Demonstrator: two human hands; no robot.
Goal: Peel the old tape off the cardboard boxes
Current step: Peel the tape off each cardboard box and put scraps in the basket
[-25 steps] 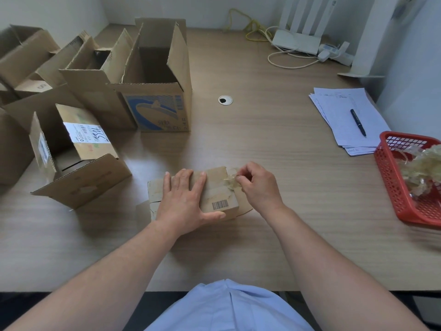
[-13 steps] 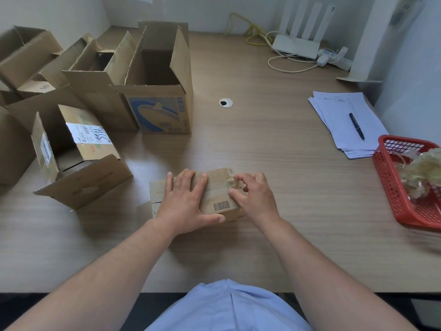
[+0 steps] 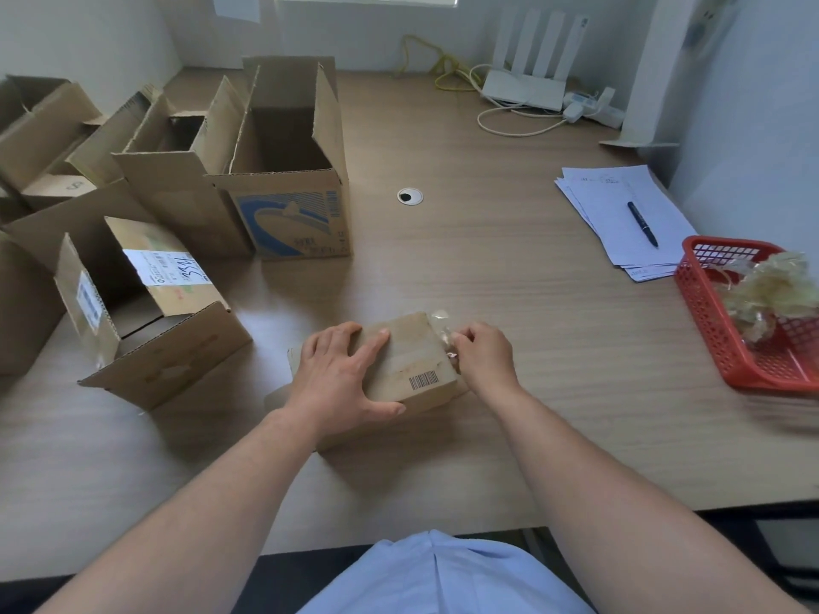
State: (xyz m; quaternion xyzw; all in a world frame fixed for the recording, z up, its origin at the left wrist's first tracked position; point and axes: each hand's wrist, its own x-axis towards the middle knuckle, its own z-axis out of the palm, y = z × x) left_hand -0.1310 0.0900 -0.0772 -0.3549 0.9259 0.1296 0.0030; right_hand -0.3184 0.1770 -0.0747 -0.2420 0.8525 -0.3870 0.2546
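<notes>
L hand (image 3: 343,378) flat, pressing small box (image 3: 414,363) near worktop (image 3: 509,303) front edge; R hand (image 3: 485,354) pinching tape (image 3: 443,332).

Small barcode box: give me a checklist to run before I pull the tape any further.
1. Hold on the small box: ok, the left hand lies flat on its top, thumb on the near side.
2. Grip on the tape: ok, the right hand curls its fingers round the loose end at the box's right edge.
3. Tape end lifted off the cardboard: ok, a clear curl stands above the far right corner.
4. Length left stuck: cannot tell, the hands cover it.
5. Scrap drop: ok, the red basket sits to the right, holding a wad of peeled tape with room beside it.
</notes>
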